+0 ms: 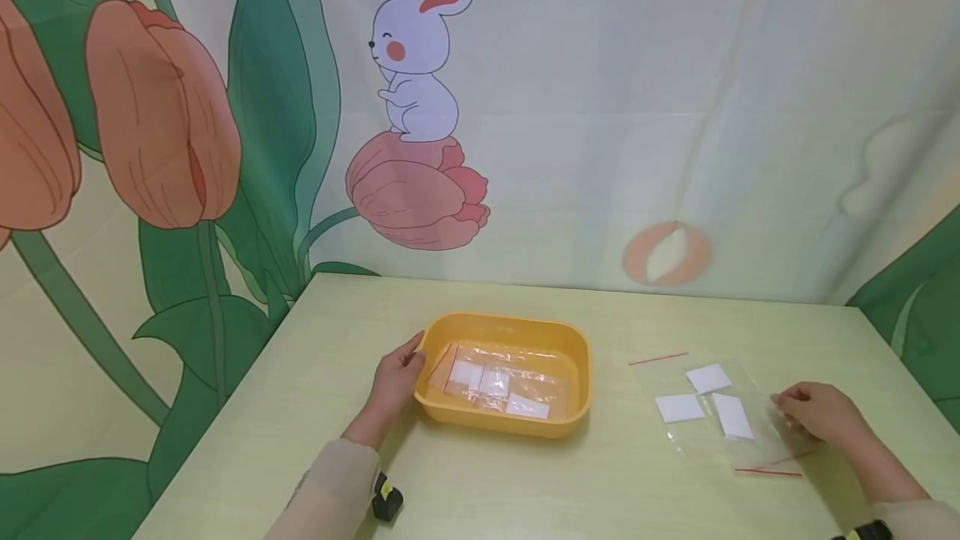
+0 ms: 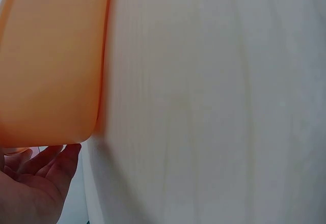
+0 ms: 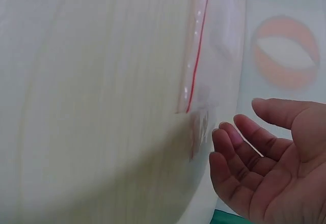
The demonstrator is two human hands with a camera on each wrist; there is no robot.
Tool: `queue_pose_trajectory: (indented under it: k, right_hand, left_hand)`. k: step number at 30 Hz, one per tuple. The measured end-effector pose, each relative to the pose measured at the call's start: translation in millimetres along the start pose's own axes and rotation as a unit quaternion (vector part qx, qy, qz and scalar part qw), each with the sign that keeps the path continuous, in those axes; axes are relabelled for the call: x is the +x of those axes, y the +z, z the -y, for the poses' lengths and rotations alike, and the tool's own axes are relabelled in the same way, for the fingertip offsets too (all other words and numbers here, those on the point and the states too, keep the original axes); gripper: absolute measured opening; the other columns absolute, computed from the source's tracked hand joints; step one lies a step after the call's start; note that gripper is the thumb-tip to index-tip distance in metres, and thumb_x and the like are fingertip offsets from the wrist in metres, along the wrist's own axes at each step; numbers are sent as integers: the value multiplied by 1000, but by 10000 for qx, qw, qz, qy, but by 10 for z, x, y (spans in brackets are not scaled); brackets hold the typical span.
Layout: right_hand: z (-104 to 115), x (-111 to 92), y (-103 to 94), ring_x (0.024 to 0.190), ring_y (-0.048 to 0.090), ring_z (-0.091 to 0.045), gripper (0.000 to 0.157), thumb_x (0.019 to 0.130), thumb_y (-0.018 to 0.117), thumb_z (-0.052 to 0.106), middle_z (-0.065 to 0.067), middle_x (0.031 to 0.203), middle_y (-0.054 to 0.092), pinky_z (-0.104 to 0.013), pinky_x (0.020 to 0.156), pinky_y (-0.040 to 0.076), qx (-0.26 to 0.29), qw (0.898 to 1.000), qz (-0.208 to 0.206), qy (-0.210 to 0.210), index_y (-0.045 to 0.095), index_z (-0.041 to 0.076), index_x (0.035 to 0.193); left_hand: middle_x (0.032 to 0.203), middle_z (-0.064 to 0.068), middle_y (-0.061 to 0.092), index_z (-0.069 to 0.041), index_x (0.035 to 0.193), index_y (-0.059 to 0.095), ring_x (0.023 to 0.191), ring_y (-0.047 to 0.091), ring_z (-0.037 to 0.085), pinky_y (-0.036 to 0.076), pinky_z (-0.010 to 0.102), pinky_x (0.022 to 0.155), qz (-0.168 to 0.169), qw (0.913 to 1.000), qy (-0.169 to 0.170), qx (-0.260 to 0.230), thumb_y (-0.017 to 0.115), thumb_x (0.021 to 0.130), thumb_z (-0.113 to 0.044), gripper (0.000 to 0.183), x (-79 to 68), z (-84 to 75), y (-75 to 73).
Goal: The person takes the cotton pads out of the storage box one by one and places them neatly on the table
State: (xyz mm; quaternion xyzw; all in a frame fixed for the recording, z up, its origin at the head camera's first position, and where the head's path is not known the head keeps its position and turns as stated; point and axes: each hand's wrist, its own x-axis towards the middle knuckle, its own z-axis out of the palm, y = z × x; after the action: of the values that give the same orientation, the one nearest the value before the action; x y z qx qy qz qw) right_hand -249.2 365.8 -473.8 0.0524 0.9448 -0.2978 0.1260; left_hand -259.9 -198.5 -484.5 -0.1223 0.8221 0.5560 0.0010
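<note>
My left hand (image 1: 397, 373) grips the left end of a yellow plastic basin (image 1: 502, 425). In the left wrist view the fingers (image 2: 63, 168) touch the basin's end wall (image 2: 51, 71), and the thumb is out of sight there. Clear zip bags (image 1: 558, 394) with white pieces lie inside the basin. On the table to its right are overlapping clear zip bags (image 1: 761, 448) with red seal lines and three white rectangles (image 1: 731, 417). My right hand (image 1: 821, 417) is at their right side; the right wrist view shows its fingers (image 3: 239, 158) loosely bent, thumb apart, nothing between them.
The pale wooden table (image 1: 517, 490) ends at the back against a hanging cloth (image 1: 570, 107) printed with tulips and a rabbit. Table surface lies between the basin and the bags on the right. Black straps (image 1: 387, 500) sit at the wrists.
</note>
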Motion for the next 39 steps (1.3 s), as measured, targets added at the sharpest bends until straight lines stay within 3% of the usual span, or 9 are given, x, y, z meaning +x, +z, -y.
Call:
queue_pose_trajectory:
  k: [3, 7, 12, 16, 26, 33, 39]
  right_hand:
    - [2, -3, -10, 76, 55, -16, 42, 106, 50, 27, -8, 83, 64, -28, 63, 48, 149, 9999, 0, -50, 57, -14, 111]
    - [19, 5, -25, 83, 60, -18, 49, 108, 48, 31, -18, 94, 68, -29, 66, 50, 184, 9996, 13, -196, 55, -16, 117]
    - [103, 2, -62, 95, 66, -30, 54, 109, 44, 32, -34, 112, 65, -33, 71, 56, 332, 9990, 114, -274, 52, -19, 124]
    - [219, -19, -100, 105, 65, -39, 56, 111, 40, 33, -38, 123, 60, -34, 74, 57, 552, 9980, 155, -274, 49, -20, 130]
    - [532, -66, -145, 115, 63, -43, 62, 111, 38, 39, -39, 133, 57, -35, 82, 59, 718, 9952, 215, -631, 47, -17, 136]
    - [817, -43, -75, 114, 65, -38, 55, 111, 40, 35, -35, 131, 60, -32, 83, 58, 880, 9912, 248, -954, 50, -14, 135]
    - [1111, 6, -41, 116, 65, -31, 54, 110, 43, 37, -29, 132, 62, -33, 88, 59, 1098, 9847, 548, -1233, 53, -10, 136]
  left_hand:
    - [159, 21, 45, -10, 157, 41, 136, 53, 35, 49, 49, 114, 5, 10000, 5, -13, 43, 109, -17, 49, 2, 3, 5]
    - [159, 22, 45, -8, 156, 41, 137, 53, 36, 48, 49, 114, 14, 10000, 31, -39, 43, 108, -15, 49, 0, 5, 13]
    - [158, 22, 46, -8, 156, 41, 137, 53, 35, 49, 49, 114, 11, 10000, 29, -58, 43, 108, -15, 49, -9, 8, 19]
    - [158, 22, 46, -9, 156, 41, 138, 52, 36, 48, 49, 114, 30, 10000, 19, -62, 43, 108, -15, 49, -8, 8, 18]
    - [159, 21, 45, -9, 156, 41, 139, 52, 35, 48, 48, 114, 62, 9999, 29, -83, 43, 108, -16, 49, -11, -9, 7]
    - [158, 21, 46, -9, 157, 41, 139, 52, 35, 47, 49, 115, 68, 9999, 24, -115, 43, 108, -16, 49, -7, -16, 6]
    - [156, 22, 48, -10, 156, 41, 134, 54, 33, 50, 47, 112, 19, 10000, 13, -67, 44, 108, -17, 49, 9, -6, 5]
